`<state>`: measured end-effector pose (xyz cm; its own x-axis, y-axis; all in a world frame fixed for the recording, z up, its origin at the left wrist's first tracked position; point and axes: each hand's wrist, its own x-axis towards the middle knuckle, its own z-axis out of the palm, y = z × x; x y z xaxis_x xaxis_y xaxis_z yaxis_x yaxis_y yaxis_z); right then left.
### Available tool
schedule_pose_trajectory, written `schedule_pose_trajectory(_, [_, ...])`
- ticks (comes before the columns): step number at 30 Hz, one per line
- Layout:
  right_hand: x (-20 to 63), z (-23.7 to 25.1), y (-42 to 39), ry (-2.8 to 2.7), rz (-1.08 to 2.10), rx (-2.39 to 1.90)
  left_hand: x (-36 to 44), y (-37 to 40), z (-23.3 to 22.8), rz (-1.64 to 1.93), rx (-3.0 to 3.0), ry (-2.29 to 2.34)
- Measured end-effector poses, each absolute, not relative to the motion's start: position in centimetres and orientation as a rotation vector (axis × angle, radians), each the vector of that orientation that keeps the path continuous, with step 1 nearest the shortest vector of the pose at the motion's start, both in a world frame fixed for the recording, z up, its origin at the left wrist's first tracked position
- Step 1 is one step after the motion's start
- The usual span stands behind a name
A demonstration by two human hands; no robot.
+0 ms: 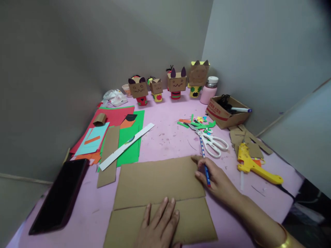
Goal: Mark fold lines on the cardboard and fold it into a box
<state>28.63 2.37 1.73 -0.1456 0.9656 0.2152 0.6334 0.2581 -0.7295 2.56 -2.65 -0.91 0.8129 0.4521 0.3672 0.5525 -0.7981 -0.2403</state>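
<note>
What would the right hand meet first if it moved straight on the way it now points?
The cardboard: the right hand already seems to touch its far right corner. Farther along, perhaps the white strip or the green paper, though depth is unclear.

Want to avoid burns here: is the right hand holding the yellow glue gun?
No, the right hand holds a blue pencil, while the yellow glue gun lies apart from it, farther right.

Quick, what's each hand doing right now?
Left hand: open, fingers spread on the cardboard.
Right hand: closed, holding the pencil at the cardboard's right edge.
</note>
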Motion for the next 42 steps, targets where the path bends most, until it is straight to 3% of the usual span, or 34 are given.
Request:
schedule_pose_trajectory(10, [29.8,-1.5,-5.1,-1.863,0.524,-1.603,2.3,-2.1,-1.6,-0.444,-2.629,-0.750])
schedule_pose_trajectory(42, [29.7,-1.2,-5.5,-2.029,0.230,-1.517,3.8,-2.5,-0.5,-0.473,-2.662,-0.849])
